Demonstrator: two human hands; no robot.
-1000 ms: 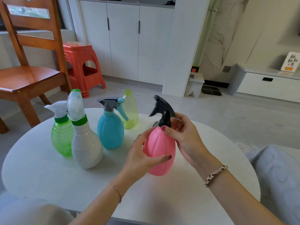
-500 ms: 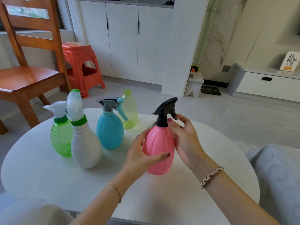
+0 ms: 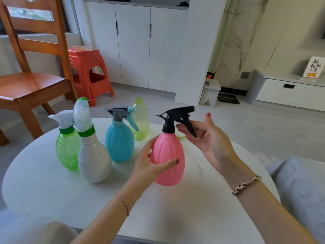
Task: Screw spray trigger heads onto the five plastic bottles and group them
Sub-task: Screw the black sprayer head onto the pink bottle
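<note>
My left hand (image 3: 148,165) grips the body of a pink bottle (image 3: 168,159) that carries a black trigger head (image 3: 177,117), held just above the round white table (image 3: 52,191). My right hand (image 3: 209,141) is open behind the trigger lever, fingers spread, barely touching it. To the left stand a blue bottle (image 3: 119,143) with a grey-and-blue trigger, a white bottle (image 3: 94,155) with a green-collared white head, and a green ribbed bottle (image 3: 67,150) with a white trigger. A yellow-green bottle (image 3: 141,118) stands behind the blue one, its neck bare.
A wooden chair (image 3: 31,81) and a red plastic stool (image 3: 88,71) stand beyond the table's far left. A grey cushion (image 3: 302,191) lies at the right edge. White cabinets line the back wall. A thin green tube tip shows on the table behind the pink bottle.
The black trigger head has turned on the pink bottle, its nozzle swinging from left to right. My right hand has let go of the collar and opened beside the lever.
</note>
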